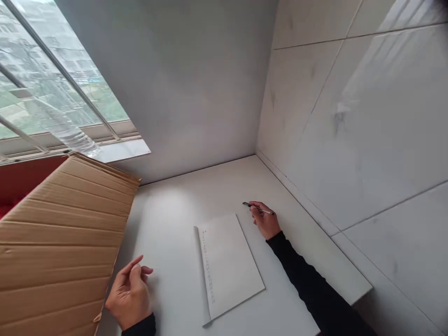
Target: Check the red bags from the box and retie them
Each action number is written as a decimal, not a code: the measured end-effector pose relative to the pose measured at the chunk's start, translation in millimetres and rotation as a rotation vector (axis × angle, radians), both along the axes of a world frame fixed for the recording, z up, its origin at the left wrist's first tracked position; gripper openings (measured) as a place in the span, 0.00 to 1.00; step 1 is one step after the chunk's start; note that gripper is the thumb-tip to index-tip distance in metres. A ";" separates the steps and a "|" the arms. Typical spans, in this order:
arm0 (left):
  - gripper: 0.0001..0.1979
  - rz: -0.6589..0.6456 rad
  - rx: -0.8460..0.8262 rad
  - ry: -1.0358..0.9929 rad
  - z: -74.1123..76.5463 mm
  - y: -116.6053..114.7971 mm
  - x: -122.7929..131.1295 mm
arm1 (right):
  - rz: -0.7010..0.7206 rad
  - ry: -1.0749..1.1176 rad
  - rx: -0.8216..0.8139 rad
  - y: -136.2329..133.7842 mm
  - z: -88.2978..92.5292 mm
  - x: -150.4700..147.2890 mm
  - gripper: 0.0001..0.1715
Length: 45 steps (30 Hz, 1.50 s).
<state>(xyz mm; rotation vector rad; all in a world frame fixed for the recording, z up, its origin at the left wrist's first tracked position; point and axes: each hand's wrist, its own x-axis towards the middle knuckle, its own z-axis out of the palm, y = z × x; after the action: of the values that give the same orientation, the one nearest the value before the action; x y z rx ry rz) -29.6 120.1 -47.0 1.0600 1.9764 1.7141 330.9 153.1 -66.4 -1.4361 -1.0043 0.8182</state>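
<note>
Likely a room at home; barred window (66,56), marbled wall tiles (385,130) and white tabletop (168,205) suggest it.

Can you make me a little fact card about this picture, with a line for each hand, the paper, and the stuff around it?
Left hand: holding nothing, fingers loosely curled, near the edge of the cardboard; the left hand may or may not touch it
Right hand: the right hand holds a pen, off the paper
Paper: white paper on the white table, tiny marks along its left side, too small to read
Sleeves: black
Around: window with bars at upper left, tiled wall at right
</note>
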 end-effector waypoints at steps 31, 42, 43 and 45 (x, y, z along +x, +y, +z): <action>0.19 -0.738 0.211 0.407 -8.2 -11.4 83.8 | 0.225 0.422 0.142 -22.3 25.1 -35.5 0.27; 0.24 -0.402 0.068 -0.118 -13.1 14.2 62.4 | -0.080 0.024 0.023 11.3 -8.8 16.7 0.19; 0.24 -0.400 0.063 -0.107 -12.8 13.8 62.3 | -0.077 0.014 0.019 11.1 -8.5 15.5 0.19; 0.24 -0.396 0.059 -0.098 -10.8 12.7 62.7 | -0.068 -0.005 0.014 10.1 -7.1 14.7 0.19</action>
<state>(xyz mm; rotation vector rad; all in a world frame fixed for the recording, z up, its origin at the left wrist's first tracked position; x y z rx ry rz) 33.1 132.9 -57.8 1.2617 1.5391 1.5799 345.6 163.1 -73.5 -1.4535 -0.9582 0.7571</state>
